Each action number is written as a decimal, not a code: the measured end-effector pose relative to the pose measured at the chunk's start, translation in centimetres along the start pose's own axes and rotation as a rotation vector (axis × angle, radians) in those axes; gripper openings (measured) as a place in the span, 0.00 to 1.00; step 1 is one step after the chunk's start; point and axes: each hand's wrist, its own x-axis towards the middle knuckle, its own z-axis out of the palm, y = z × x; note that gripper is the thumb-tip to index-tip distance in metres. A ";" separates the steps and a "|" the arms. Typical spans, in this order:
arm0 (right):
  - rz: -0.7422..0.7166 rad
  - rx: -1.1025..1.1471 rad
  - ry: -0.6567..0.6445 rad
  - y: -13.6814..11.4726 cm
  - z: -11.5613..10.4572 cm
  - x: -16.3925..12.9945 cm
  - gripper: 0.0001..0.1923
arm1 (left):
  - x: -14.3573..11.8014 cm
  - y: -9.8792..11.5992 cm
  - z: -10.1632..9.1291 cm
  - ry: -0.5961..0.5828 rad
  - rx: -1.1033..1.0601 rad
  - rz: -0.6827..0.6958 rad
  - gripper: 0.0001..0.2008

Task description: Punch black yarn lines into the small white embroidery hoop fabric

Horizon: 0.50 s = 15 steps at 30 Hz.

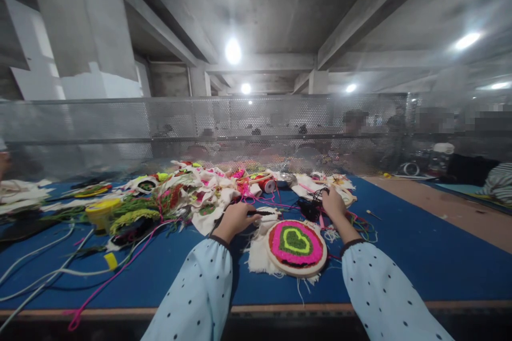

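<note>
A round embroidery hoop [296,248] lies on the blue table [408,250] in front of me, filled with pink, green and yellow tufted yarn in a heart shape on white cloth. My left hand [235,219] is closed around a thin dark tool, just left of the hoop. My right hand [333,203] reaches beyond the hoop and touches a tangle of black yarn [310,209]. Both arms wear pale dotted sleeves.
A heap of white cloth pieces and coloured yarn [188,197] covers the table's middle and left. A yellow container [100,212] and a red thread spool [269,185] sit there. White cords [40,272] trail at the left. A perforated metal screen [256,128] closes the far side, with people behind it.
</note>
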 end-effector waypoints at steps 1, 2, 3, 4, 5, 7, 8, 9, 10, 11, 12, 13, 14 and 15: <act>0.013 0.004 0.020 -0.1 0.0 0.0 0.19 | 0.0 0.0 0.0 -0.006 -0.022 0.003 0.11; 0.022 0.007 0.033 -0.1 0.0 -0.1 0.19 | 0.0 0.1 -0.1 -0.005 -0.034 0.012 0.11; 0.025 0.008 0.038 -0.1 0.0 -0.1 0.19 | 0.0 0.3 -0.1 -0.004 -0.037 0.027 0.12; 0.027 0.009 0.035 -0.1 0.0 0.0 0.19 | 0.0 0.4 -0.1 0.001 -0.034 0.041 0.13; 0.029 0.010 0.030 -0.1 0.0 0.0 0.19 | 0.0 0.5 -0.1 0.011 -0.033 0.051 0.13; 0.032 0.018 0.017 0.0 0.0 0.0 0.20 | 0.2 0.7 -0.1 0.063 -0.063 0.047 0.15; 0.035 0.024 0.010 0.0 0.0 0.0 0.20 | 0.3 0.7 0.0 0.105 -0.097 0.033 0.15; 0.036 0.032 0.003 0.0 0.0 0.0 0.19 | 0.5 0.7 -0.1 0.156 -0.138 0.009 0.15; 0.033 0.045 -0.003 0.0 0.0 0.0 0.19 | 0.6 0.6 -0.1 0.216 -0.186 -0.026 0.15; 0.032 0.067 -0.006 0.0 0.0 0.1 0.19 | 0.7 0.6 -0.2 0.280 -0.240 -0.065 0.14; 0.041 0.122 -0.004 0.1 0.0 0.1 0.18 | 0.9 0.4 -0.4 0.350 -0.297 -0.107 0.13; 0.062 0.202 0.005 0.2 0.0 0.2 0.18 | 1.0 0.3 -0.6 0.422 -0.365 -0.152 0.12; 0.090 0.295 0.019 0.2 0.0 0.3 0.17 | 1.1 0.1 -0.8 0.496 -0.452 -0.200 0.12; 0.123 0.389 0.031 0.4 0.1 0.4 0.17 | 1.2 0.0 -1.1 0.563 -0.559 -0.255 0.12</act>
